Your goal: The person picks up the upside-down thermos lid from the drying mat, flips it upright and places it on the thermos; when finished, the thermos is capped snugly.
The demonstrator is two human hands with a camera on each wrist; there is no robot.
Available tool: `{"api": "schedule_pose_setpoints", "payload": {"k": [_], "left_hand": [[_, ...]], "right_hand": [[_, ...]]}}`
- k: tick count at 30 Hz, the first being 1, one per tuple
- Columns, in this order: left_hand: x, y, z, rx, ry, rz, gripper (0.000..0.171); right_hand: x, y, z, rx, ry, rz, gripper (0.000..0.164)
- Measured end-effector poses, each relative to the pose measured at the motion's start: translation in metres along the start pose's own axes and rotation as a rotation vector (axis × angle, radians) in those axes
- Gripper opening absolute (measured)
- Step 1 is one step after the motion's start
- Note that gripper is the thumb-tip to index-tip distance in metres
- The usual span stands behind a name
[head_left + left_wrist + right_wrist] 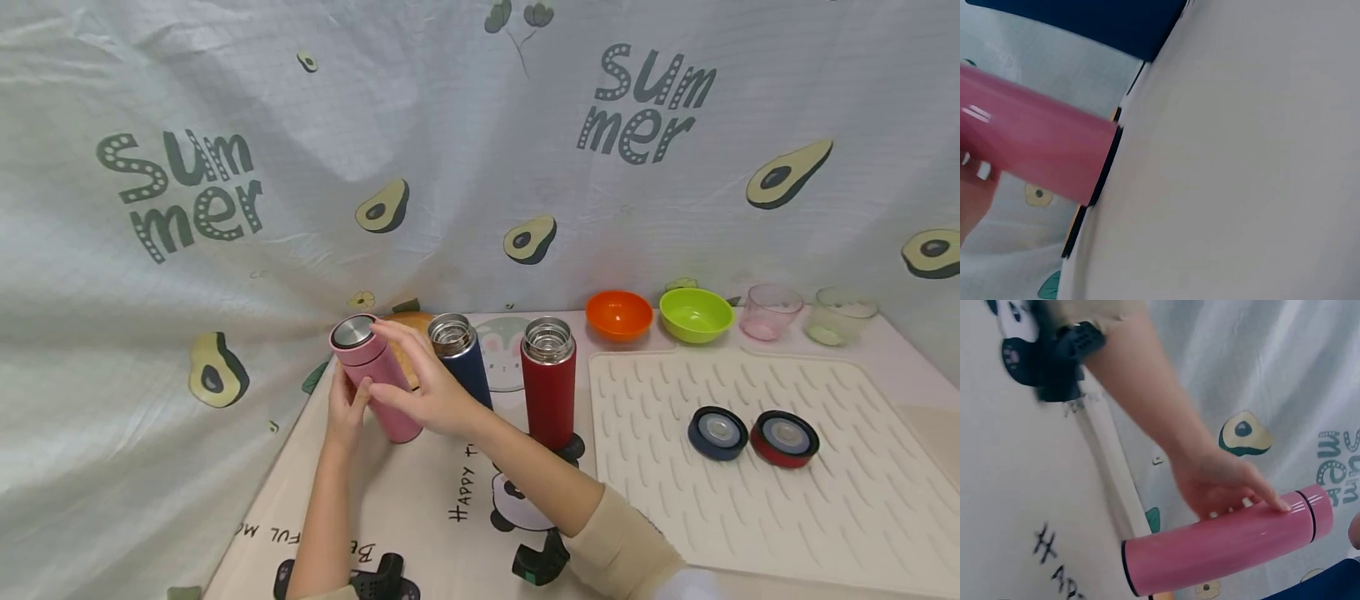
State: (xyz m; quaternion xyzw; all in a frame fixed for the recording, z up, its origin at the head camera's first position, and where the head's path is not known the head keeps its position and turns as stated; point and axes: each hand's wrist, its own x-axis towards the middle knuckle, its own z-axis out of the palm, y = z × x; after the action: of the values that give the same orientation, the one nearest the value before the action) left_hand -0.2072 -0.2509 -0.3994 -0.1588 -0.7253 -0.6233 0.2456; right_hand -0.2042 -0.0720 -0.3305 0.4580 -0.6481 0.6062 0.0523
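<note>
A pink thermos (382, 368) with a steel-topped lid (352, 332) stands tilted at the table's left side, lid up. My left hand (347, 417) grips its body from the left, thumb and fingers around it; the right wrist view shows this left hand (1213, 481) too. From the right, my right hand (442, 398) reaches to the thermos with thumb and fingers spread, fingertips near the lid's edge. A fingertip of it shows just apart from the lid in the right wrist view. Beside it stand a lidless blue thermos (465, 358) and a lidless red thermos (549, 396).
On a ribbed cream mat (645, 500) at right lie a blue lid (717, 433) and a red lid (785, 439). Behind it stand an orange bowl (618, 317), a green bowl (696, 317) and two clear cups, one pink (770, 312). A printed curtain (450, 125) hangs behind the table.
</note>
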Motion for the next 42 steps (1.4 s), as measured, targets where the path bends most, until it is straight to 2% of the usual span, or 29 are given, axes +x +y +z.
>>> {"api": "schedule_pose_setpoints", "payload": {"k": [2,6,10,13,15,18,22,24,26,30,36,42], "left_hand": [[0.002,0.005,-0.005,0.026,0.012,-0.020,0.057],[0.003,0.019,-0.011,0.157,0.033,0.020,0.069],[-0.003,0.025,-0.017,0.400,0.009,0.048,0.082],[-0.012,0.037,-0.020,0.610,-0.006,0.042,0.095],[-0.018,0.045,-0.019,0.724,0.005,0.060,0.099],[-0.025,0.059,-0.015,0.836,0.030,0.147,0.096],[-0.033,0.076,-0.006,0.956,0.014,0.347,0.093],[-0.035,0.084,0.000,0.988,-0.023,0.439,0.092],[-0.038,0.090,0.009,0.987,-0.071,0.503,0.089],[-0.043,0.094,0.027,0.933,-0.162,0.565,0.083],[-0.056,0.091,0.048,0.886,-0.288,0.553,0.083],[-0.063,0.085,0.066,0.847,-0.412,0.467,0.088]], "right_hand": [[-0.010,-0.004,-0.002,-0.005,-0.019,0.007,0.060],[-0.033,-0.011,-0.010,-0.018,-0.045,0.023,0.059],[-0.059,-0.018,-0.028,-0.056,-0.062,0.050,0.059],[-0.084,-0.023,-0.047,-0.114,-0.037,0.077,0.058],[-0.103,-0.024,-0.062,-0.161,-0.003,0.099,0.059],[-0.132,-0.024,-0.085,-0.239,0.058,0.143,0.060],[-0.166,-0.025,-0.115,-0.340,0.118,0.206,0.062],[-0.179,-0.025,-0.130,-0.404,0.141,0.224,0.064],[-0.190,-0.024,-0.145,-0.465,0.169,0.234,0.065],[-0.207,-0.018,-0.177,-0.620,0.188,0.296,0.066],[-0.234,-0.002,-0.224,-0.813,0.090,0.427,0.063],[-0.256,0.007,-0.248,-0.878,0.001,0.554,0.061]]}}
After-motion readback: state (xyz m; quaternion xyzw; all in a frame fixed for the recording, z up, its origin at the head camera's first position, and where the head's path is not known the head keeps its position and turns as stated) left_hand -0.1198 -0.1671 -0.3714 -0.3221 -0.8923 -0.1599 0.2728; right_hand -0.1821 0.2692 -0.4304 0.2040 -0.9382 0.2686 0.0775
